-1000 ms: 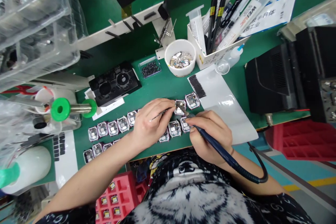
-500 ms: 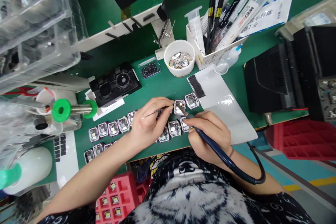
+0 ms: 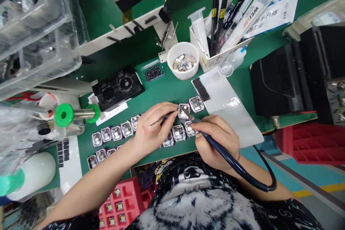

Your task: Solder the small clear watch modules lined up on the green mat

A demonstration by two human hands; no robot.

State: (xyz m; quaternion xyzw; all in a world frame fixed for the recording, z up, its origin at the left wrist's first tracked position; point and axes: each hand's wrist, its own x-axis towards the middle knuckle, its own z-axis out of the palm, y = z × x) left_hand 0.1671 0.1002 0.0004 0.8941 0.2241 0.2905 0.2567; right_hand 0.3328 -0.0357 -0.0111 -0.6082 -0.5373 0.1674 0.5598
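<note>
My right hand (image 3: 217,138) is closed around a dark blue soldering iron (image 3: 229,160), whose metal tip rests at a small square device (image 3: 183,112) with an exposed circuit board. In a pinch, my left hand (image 3: 152,127) holds thin metal tweezers (image 3: 159,119), their tip at the left edge of the same device. Another such device (image 3: 196,104) sits just to the upper right, and one more (image 3: 179,133) lies below. Two rows of these devices run leftward across the bench, partly covered by my left hand and forearm.
Behind the devices stand a white cup of small parts (image 3: 183,61), a clear box of black bits (image 3: 152,71) and a pen box (image 3: 212,61). A white sheet (image 3: 231,111) lies right, near a black machine (image 3: 273,82). A solder spool (image 3: 64,115) stands left.
Both hands stay at the same device, with the iron's tip and the tweezers hardly moved. The whole view has shifted slightly.
</note>
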